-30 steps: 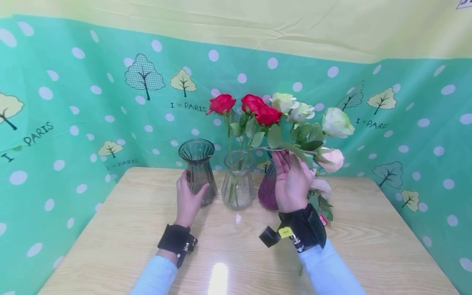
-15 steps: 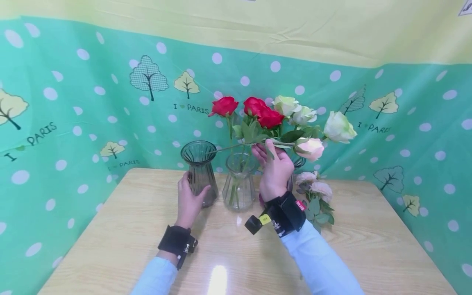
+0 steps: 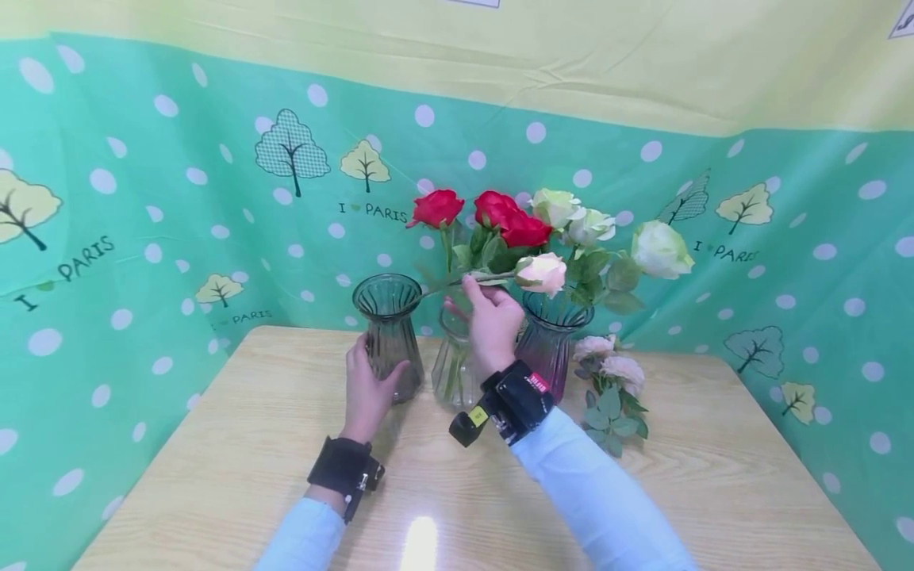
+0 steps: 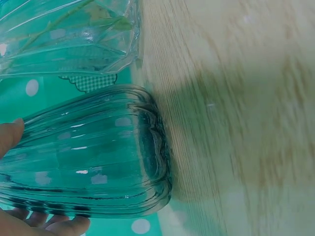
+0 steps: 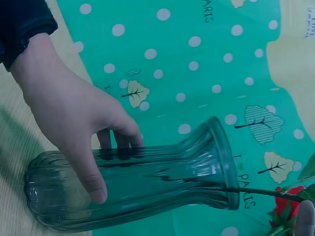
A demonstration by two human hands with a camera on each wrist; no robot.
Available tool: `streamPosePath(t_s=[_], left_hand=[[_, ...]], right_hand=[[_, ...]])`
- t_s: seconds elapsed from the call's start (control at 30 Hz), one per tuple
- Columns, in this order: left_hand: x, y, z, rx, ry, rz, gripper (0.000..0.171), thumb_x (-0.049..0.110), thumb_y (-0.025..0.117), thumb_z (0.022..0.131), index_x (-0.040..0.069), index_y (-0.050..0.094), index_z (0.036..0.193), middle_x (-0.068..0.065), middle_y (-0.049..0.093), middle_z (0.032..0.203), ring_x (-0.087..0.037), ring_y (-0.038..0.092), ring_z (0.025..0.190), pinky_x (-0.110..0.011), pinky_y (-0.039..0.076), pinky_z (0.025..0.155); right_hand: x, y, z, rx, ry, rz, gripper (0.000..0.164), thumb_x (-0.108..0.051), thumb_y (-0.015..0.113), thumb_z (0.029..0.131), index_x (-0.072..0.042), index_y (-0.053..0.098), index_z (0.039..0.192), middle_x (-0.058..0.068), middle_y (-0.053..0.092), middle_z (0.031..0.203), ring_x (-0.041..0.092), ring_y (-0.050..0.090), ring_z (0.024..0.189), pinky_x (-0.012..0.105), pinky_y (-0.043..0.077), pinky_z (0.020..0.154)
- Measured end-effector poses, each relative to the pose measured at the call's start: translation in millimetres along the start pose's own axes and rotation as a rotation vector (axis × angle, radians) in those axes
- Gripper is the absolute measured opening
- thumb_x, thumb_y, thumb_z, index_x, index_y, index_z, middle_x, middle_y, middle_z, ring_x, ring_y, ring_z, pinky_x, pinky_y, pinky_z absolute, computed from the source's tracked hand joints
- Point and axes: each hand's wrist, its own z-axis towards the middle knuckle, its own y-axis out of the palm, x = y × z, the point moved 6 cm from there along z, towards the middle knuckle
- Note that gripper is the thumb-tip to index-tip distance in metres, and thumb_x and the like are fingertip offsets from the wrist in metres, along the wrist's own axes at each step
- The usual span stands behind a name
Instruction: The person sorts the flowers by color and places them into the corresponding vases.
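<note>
My left hand [image 3: 367,392] grips the body of a grey ribbed glass vase [image 3: 394,337] that stands upright on the table, fingers on one side and thumb on the other. With my right hand [image 3: 493,327] I pinch the stem of a pale pink rose [image 3: 540,274], held nearly level above the clear vase. Its bloom points right. In the right wrist view the rose stem [image 5: 268,192] runs into the flared mouth of the grey vase, and a tip of my right thumb [image 5: 306,221] shows at the edge. The left wrist view shows the grey vase's base [image 4: 152,152] on the wood.
Just right of the grey vase stands a clear glass vase [image 3: 448,377] with red roses [image 3: 437,208]. Further right, a purple-tinted vase [image 3: 546,349] holds white roses [image 3: 660,250]. Pale pink flowers [image 3: 623,371] lie on the table [image 3: 714,468] beside it. A patterned green cloth [image 3: 286,262] hangs behind.
My right hand has moved left with the pink rose, bringing its stem end to the grey vase's mouth. The left hand keeps its grip in place.
</note>
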Motion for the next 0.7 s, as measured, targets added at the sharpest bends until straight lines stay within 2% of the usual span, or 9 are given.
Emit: streamPosePath(t_s=[0.1,0.23,0.37,0.47,0.6,0.7], left_hand=[[-0.1,0.0,0.2,0.011,0.011,-0.007,0.085,0.027,0.07,0.083,0.0,0.019,0.145,-0.024,0.027,0.144,-0.038,0.035,0.132,-0.05,0.03,0.113],[-0.1,0.0,-0.7,0.015,0.013,-0.015,0.084,0.025,0.07,0.083,0.0,0.02,0.145,-0.024,0.028,0.144,-0.038,0.036,0.131,-0.051,0.031,0.113],[-0.5,0.1,-1.1,0.011,-0.002,-0.023,0.084,0.025,0.07,0.083,0.001,0.02,0.146,-0.024,0.027,0.145,-0.038,0.036,0.132,-0.051,0.031,0.113],[-1.7,0.6,0.1,0.0,-0.018,-0.025,0.085,0.027,0.07,0.083,0.002,0.019,0.146,-0.023,0.026,0.146,-0.038,0.035,0.132,-0.051,0.031,0.113],[-3.3,1.3,2.8,-0.01,-0.031,-0.014,0.086,0.029,0.07,0.083,0.003,0.018,0.147,-0.022,0.025,0.147,-0.038,0.034,0.133,-0.052,0.03,0.113],[-3.2,1.4,3.9,-0.014,-0.028,-0.007,0.086,0.028,0.07,0.083,0.002,0.018,0.147,-0.023,0.025,0.147,-0.038,0.033,0.133,-0.052,0.029,0.113]], right_hand=[[8,7,0,-0.016,0.024,-0.053,0.02,-0.014,0.067,0.086,0.004,0.065,0.096,0.006,0.064,0.087,0.012,0.067,0.063,0.038,0.06,0.076],[17,12,2,-0.022,0.051,-0.142,0.022,-0.015,0.067,0.086,0.004,0.066,0.097,0.014,0.066,0.095,0.01,0.065,0.059,0.029,0.06,0.069],[26,17,4,-0.047,0.083,-0.169,0.023,-0.014,0.066,0.086,0.005,0.065,0.099,0.019,0.065,0.102,0.01,0.065,0.059,0.027,0.06,0.068],[31,21,5,-0.076,0.097,-0.174,0.022,-0.012,0.066,0.086,0.007,0.065,0.099,0.02,0.068,0.094,0.011,0.067,0.059,0.028,0.06,0.068],[38,25,5,-0.114,0.122,-0.211,0.023,-0.011,0.066,0.086,0.008,0.065,0.099,0.013,0.068,0.071,0.012,0.066,0.056,0.029,0.06,0.065],[43,28,3,-0.15,0.165,-0.206,0.024,-0.012,0.066,0.086,0.007,0.064,0.101,0.007,0.065,0.067,0.012,0.066,0.057,0.028,0.06,0.065]])
